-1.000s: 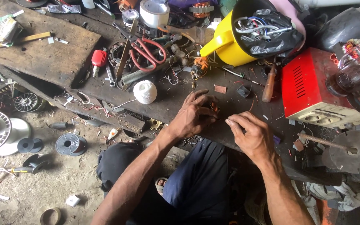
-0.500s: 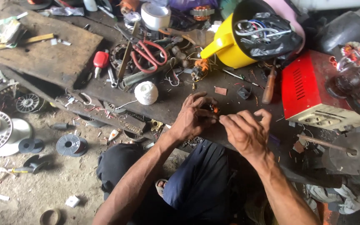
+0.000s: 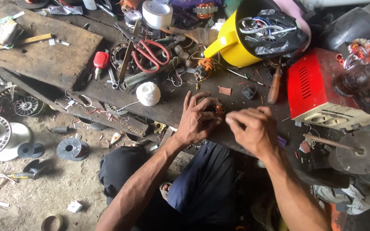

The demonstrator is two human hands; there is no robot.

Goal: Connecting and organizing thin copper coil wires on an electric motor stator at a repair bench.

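My left hand [image 3: 198, 117] rests on the dark wooden workbench [image 3: 168, 107], its fingers curled over a small part with an orange copper winding [image 3: 217, 108] that is mostly hidden beneath them. Close beside it on the right, my right hand [image 3: 253, 128] has its fingertips pinched together right next to that part; whatever it pinches is too thin to see. A ball of white string [image 3: 148, 93] lies just left of my left hand, with a strand trailing left from it.
A yellow jug [image 3: 232, 45] holding a black bag of wires lies behind my hands. Red-handled scissors [image 3: 150, 53], a red screwdriver [image 3: 100, 61] and a tape roll [image 3: 157, 13] lie at the back. A red metal box [image 3: 317, 92] stands right. Wire spools [image 3: 71, 148] sit on the dirt floor.
My right hand has moved left and up toward my left hand until the two almost touch over the small wound part. My left hand stays on the part.
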